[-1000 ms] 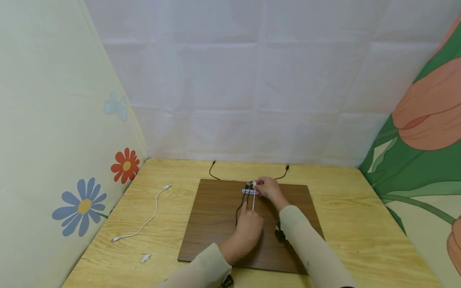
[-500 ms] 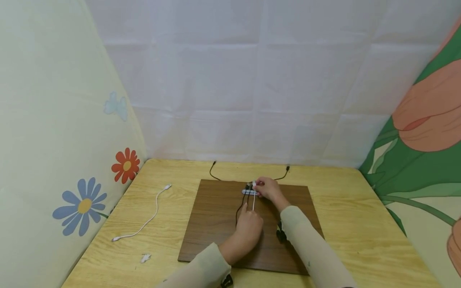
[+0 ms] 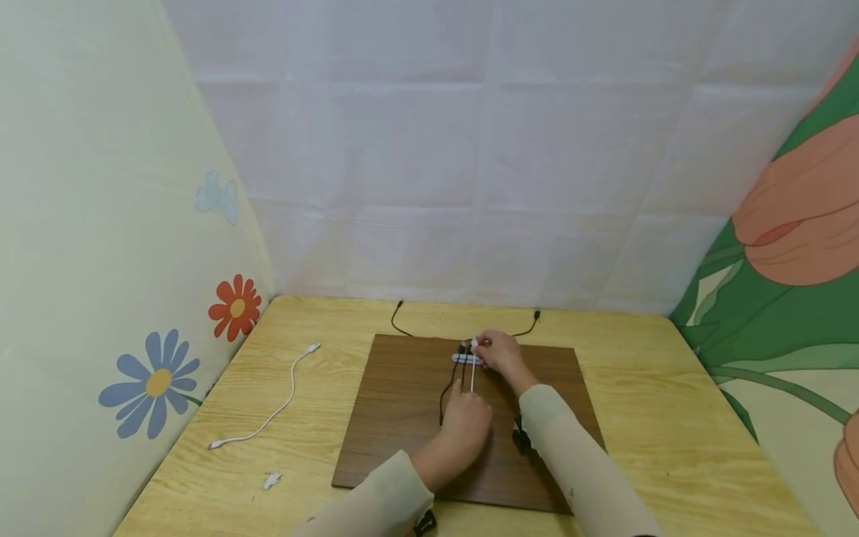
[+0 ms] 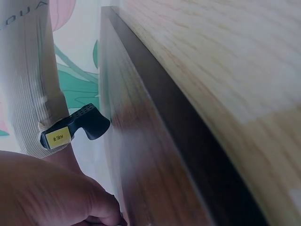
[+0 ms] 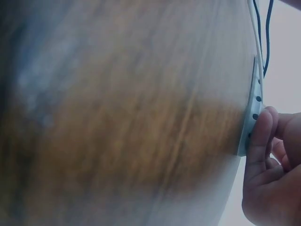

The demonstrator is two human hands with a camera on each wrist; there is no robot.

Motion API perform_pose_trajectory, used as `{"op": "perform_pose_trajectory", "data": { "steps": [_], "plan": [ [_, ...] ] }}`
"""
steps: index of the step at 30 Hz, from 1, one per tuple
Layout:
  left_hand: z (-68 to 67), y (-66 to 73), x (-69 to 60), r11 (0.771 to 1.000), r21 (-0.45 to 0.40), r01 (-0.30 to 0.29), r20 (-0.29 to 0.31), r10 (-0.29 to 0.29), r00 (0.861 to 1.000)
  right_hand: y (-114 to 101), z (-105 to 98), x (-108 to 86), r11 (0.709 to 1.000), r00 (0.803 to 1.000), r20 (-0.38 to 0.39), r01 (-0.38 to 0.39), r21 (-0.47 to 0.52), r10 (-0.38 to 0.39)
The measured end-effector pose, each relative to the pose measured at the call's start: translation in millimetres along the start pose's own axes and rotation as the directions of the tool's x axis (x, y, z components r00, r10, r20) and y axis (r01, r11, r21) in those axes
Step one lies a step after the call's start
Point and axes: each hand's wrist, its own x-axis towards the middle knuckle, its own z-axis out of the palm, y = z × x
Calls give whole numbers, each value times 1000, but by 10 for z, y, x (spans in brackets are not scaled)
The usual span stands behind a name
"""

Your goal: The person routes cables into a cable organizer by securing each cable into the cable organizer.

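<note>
The head camera looked forward and down over the worktop (image 3: 671, 403); the wrist cameras faced closely along the wood-grain board (image 3: 385, 425), the right one sharing the cable holder (image 5: 249, 118) with the head view.

Creased white backdrop (image 3: 416, 149), 2 floral walls (image 3: 87, 224), yellowish table (image 3: 678, 425)

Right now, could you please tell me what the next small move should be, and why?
Probably press the held white cable into the pale strip: the right hand pinches that cable close by, it runs down to the left hand, and whether it is seated is unclear.
</note>
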Motion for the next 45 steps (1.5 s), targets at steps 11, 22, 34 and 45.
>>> {"op": "perform_pose_trajectory", "data": {
  "steps": [11, 22, 34, 45],
  "plan": [
    [-20, 10, -2, 1000, -9, 6, -6, -6, 1000, -1, -12, 0, 1000, 1000, 21, -17, 15, 17],
    [-5, 37, -34, 1000, 28, 2, -38, -1, 999, -5, -47, -6, 1000, 999, 42, -12, 17, 12],
    [34, 89, -56, 997, 77, -9, -38, 12, 999, 12, -27, 17, 998, 999, 52, 6, -64, -3],
    [56, 83, -84, 993, 119, -11, -19, 13, 1000, -13, -49, 40, 994, 995, 95, -9, -110, 19]
  ]
}}
